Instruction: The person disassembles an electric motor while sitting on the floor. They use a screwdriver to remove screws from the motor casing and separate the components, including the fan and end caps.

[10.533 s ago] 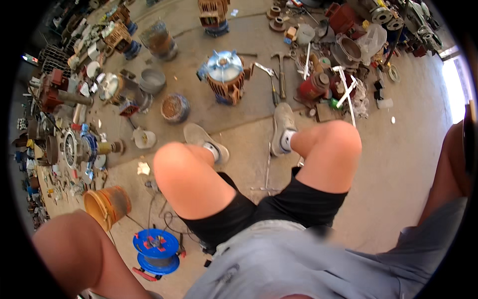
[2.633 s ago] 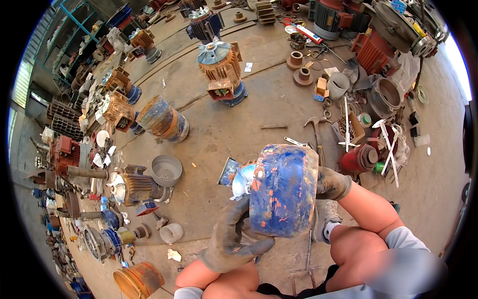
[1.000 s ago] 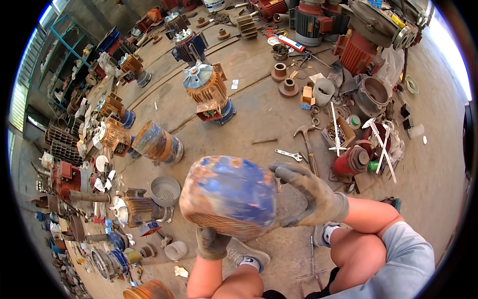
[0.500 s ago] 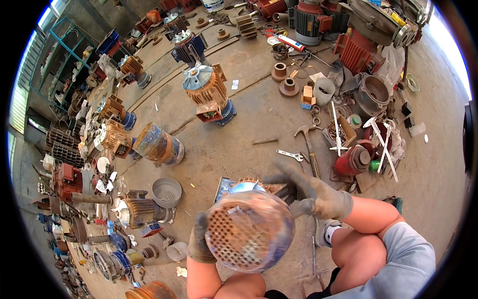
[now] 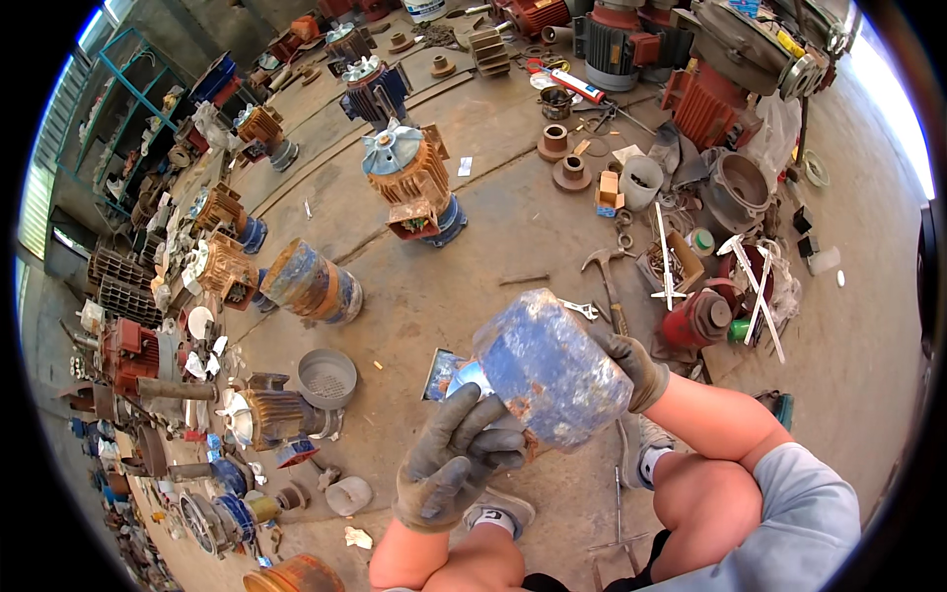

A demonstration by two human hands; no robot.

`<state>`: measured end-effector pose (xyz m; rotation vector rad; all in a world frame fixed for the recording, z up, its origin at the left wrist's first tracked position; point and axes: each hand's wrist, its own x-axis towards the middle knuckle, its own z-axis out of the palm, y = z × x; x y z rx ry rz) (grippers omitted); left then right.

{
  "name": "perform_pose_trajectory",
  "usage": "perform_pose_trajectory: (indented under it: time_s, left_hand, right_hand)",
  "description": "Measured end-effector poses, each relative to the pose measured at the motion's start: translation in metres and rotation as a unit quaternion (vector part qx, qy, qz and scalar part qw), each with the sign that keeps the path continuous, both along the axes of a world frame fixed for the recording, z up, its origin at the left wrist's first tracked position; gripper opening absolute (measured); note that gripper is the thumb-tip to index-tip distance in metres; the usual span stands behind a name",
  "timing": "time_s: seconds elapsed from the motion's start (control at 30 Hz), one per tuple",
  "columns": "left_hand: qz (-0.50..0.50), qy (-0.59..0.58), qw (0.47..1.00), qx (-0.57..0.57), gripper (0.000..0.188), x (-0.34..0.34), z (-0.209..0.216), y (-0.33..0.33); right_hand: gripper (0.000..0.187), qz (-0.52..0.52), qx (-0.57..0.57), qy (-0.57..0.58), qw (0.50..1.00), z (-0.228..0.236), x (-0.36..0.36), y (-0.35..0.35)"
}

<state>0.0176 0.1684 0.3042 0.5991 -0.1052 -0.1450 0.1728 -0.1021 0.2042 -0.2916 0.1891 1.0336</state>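
Worn blue metal cover (image 5: 557, 370), just below the frame's centre, is held at its right edge by the right hand (image 5: 639, 372); the left hand (image 5: 446, 472), loosely open, is at its lower left, contact unclear. Above lies a hammer (image 5: 610, 284).

Landmark: open-frame blue metal shelving rack (image 5: 128, 109); dull grey flat wall (image 5: 232, 44) behind and right of it; pale ribbed wall sheeting (image 5: 51, 118) left of it, brightly lit lower down; seamed, stained brown concrete floor (image 5: 424, 296) spreading right from it; glaring white opening (image 5: 893, 109) far right of it.
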Motion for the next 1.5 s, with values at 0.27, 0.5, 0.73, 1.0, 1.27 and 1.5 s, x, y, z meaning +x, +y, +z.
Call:
perform_pose_trajectory:
  time_s: [0.27,0.5,0.73,1.0,1.27,1.5]
  left_hand:
    - [0.088,0.049,0.98,0.17,0.085,-0.001,0.026,-0.017]
    - [0.279,0.127,0.939,0.155,0.061,0.002,-0.009,0.006]
    - [0.365,0.184,0.848,0.338,0.027,0.02,-0.054,0.014]
    - [0.336,0.227,0.818,0.409,0.037,0.034,-0.096,0.034]
    - [0.258,0.123,0.862,0.418,0.078,0.013,-0.106,0.036]
    - [0.212,0.156,0.884,0.387,0.081,-0.004,-0.104,0.012]
  right_hand:
    - [0.06,-0.028,-0.086,-0.202,0.975,0.007,-0.005,0.001]
    - [0.09,0.025,-0.243,-0.4,0.883,0.032,-0.002,0.003]
    - [0.093,0.045,-0.416,-0.642,0.643,0.036,-0.019,0.015]
    - [0.073,0.099,-0.463,-0.607,0.638,0.04,-0.022,0.032]
    - [0.056,0.068,-0.426,-0.468,0.771,-0.01,0.007,0.021]
    - [0.076,0.044,-0.416,-0.746,0.518,-0.037,0.018,0.0]
